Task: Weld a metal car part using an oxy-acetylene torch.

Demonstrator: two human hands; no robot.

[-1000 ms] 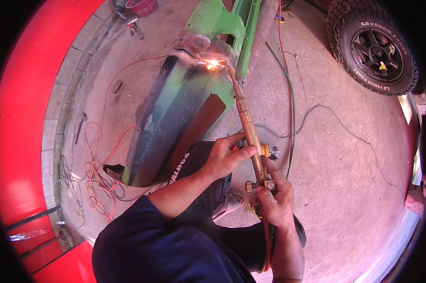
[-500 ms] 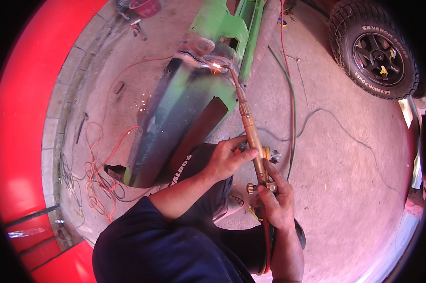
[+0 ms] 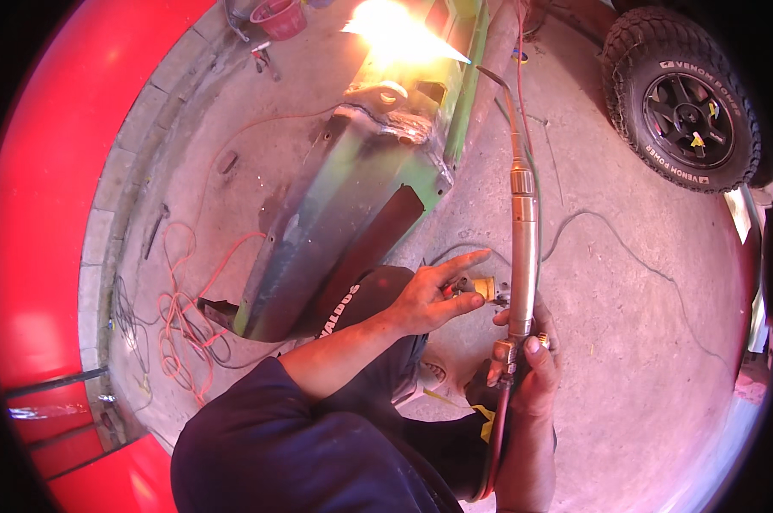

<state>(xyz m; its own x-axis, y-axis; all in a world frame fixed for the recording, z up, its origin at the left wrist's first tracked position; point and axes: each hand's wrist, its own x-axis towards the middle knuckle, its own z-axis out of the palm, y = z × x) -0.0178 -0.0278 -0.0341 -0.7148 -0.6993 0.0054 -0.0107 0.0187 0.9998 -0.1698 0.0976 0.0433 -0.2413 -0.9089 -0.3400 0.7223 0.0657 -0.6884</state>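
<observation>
My right hand (image 3: 536, 363) grips the valve end of a brass gas torch (image 3: 523, 231). The torch stands nearly upright in view, its thin bent tip (image 3: 498, 81) near the green metal panel. From that tip a bright yellow-white flame (image 3: 395, 34) streams left across the panel's far part. My left hand (image 3: 433, 299) is off the torch, index finger and thumb spread apart. Just beyond its fingers shows a yellow and grey tool (image 3: 485, 289), partly hidden. The long green and dark metal panel (image 3: 327, 205) has a rough, scorched seam (image 3: 386, 120) across it.
A wheel with a black tyre (image 3: 652, 154) is at the far right. Orange cord (image 3: 177, 299) lies tangled on the floor at left, beside a red wall (image 3: 36, 214). A red bucket (image 3: 280, 21) stands far left. A hose (image 3: 493, 445) runs from the torch past my legs.
The torch has swung right and away from the seam, and its flame now flares large over the far part of the panel. My left hand has let go of the torch.
</observation>
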